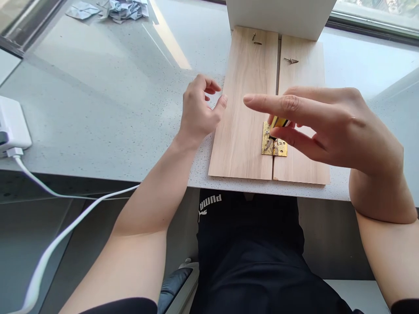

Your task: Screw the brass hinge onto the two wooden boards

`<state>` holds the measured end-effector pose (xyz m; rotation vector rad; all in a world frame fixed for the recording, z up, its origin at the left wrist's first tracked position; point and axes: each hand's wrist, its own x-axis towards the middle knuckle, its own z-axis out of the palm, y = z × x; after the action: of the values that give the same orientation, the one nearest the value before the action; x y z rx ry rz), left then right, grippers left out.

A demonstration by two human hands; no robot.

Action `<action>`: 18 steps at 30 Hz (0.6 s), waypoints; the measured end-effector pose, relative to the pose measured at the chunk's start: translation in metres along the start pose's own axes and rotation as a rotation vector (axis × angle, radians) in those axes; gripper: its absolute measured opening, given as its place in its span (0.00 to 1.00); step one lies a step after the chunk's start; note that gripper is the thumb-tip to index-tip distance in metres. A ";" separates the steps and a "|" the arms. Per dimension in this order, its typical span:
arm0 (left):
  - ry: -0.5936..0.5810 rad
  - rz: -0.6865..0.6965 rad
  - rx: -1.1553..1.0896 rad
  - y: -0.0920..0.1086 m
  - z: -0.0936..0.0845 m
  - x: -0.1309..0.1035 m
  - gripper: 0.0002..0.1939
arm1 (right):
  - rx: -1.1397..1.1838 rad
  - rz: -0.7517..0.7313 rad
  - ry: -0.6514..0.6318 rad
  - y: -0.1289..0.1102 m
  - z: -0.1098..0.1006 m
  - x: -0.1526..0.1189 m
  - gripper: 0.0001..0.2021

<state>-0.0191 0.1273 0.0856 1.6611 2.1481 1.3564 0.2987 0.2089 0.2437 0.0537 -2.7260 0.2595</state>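
Note:
Two pale wooden boards, the left one (244, 109) and the right one (303, 170), lie side by side with a narrow gap. A brass hinge (282, 149) spans that gap near their front ends. My right hand (330, 122) holds a small yellow and black screwdriver (278, 124), its index finger stretched out to the left. The tool's lower end is over the hinge's left leaf; its exact contact is hard to make out. Beside the left board's edge, my left hand (203, 104) has its fingers curved and apart, with nothing in it.
Loose screws lie at the far ends of the left board (254, 37) and right board (291, 61). A white box (278, 17) stands behind. Crumpled paper (126, 9) is at the back left. A white adapter (13, 124) and cable (65, 231) are at left.

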 end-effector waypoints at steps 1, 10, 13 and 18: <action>-0.006 -0.013 0.013 -0.003 0.002 0.001 0.14 | -0.007 0.007 0.019 0.001 0.001 0.000 0.17; -0.094 -0.068 -0.036 -0.026 0.014 0.003 0.17 | -0.105 0.108 0.082 0.008 0.005 -0.005 0.08; -0.090 -0.053 -0.043 -0.029 0.015 0.003 0.18 | -0.050 0.115 0.019 0.005 0.005 -0.004 0.08; -0.109 -0.050 0.026 -0.025 0.016 0.001 0.15 | -0.004 0.053 0.011 0.003 0.006 -0.005 0.07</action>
<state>-0.0284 0.1374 0.0594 1.6383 2.1399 1.2002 0.3009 0.2106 0.2361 -0.0215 -2.7192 0.2689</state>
